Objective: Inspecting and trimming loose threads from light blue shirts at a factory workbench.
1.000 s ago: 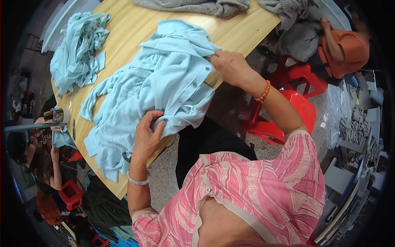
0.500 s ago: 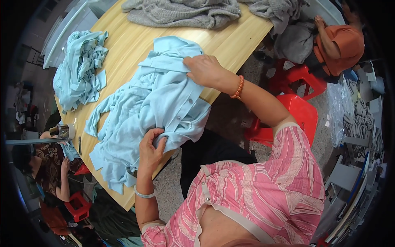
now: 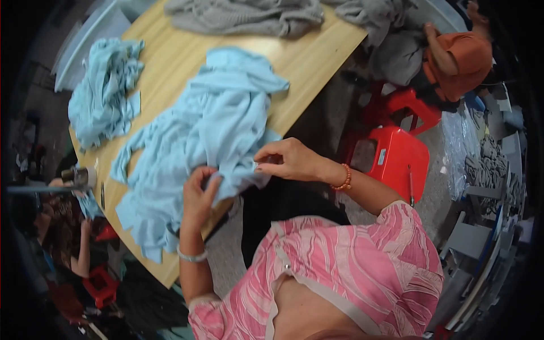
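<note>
A light blue buttoned cardigan [image 3: 209, 113] lies rumpled across the near part of the wooden table [image 3: 306, 73]. At its front edge, my left hand [image 3: 198, 195] pinches a fold of the knit between thumb and fingers. My right hand [image 3: 292, 160] is just to the right of it, thumb and fingertips brought together at the garment's edge. A small whitish bit shows at those fingertips, too blurred to name. The cardigan's buttons are not distinct in this view.
More light blue knitwear [image 3: 105, 93] is heaped at the table's left. Grey knitwear [image 3: 246, 16] lies along the far edge. A small jar [image 3: 79, 175] stands near the left corner. Red stools [image 3: 396, 161] are at right. One co-worker [image 3: 459, 59] sits far right, another [image 3: 68, 238] at left.
My right hand has let go of the cardigan's upper part and come down toward me, beside my left hand. My left hand keeps its pinch. The view has shifted slightly.
</note>
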`<state>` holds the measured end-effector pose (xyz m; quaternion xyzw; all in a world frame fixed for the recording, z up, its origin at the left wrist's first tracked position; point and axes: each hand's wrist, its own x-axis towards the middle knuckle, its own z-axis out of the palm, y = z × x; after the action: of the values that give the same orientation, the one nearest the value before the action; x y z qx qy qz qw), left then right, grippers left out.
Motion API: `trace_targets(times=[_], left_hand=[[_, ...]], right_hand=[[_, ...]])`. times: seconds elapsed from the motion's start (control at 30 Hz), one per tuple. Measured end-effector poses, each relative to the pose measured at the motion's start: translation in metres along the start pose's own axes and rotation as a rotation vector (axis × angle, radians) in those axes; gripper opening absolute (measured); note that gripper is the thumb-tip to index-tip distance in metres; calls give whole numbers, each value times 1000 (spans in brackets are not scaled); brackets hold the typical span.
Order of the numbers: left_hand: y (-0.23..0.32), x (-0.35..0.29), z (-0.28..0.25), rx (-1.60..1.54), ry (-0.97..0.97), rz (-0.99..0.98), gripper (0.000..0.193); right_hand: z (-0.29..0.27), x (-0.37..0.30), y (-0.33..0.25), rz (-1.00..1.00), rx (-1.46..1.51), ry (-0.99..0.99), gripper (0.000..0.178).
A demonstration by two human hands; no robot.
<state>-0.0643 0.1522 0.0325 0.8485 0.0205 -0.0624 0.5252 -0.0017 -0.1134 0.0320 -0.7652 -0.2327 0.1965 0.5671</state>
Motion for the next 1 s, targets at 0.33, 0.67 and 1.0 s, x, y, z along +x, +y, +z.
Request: trace_targets(times=[0.33, 0.67, 1.0], left_hand=[[-9, 2, -12, -250, -89, -55, 8], [-5, 3, -20, -385, -161, -74, 9], [-7, 2, -24, -399, -155, -66, 8]], right_hand=[[49, -4, -7, -46, -99, -140, 17], [79, 7, -5, 130, 523, -101, 38], [82, 9, -1, 250, 327, -360, 22]])
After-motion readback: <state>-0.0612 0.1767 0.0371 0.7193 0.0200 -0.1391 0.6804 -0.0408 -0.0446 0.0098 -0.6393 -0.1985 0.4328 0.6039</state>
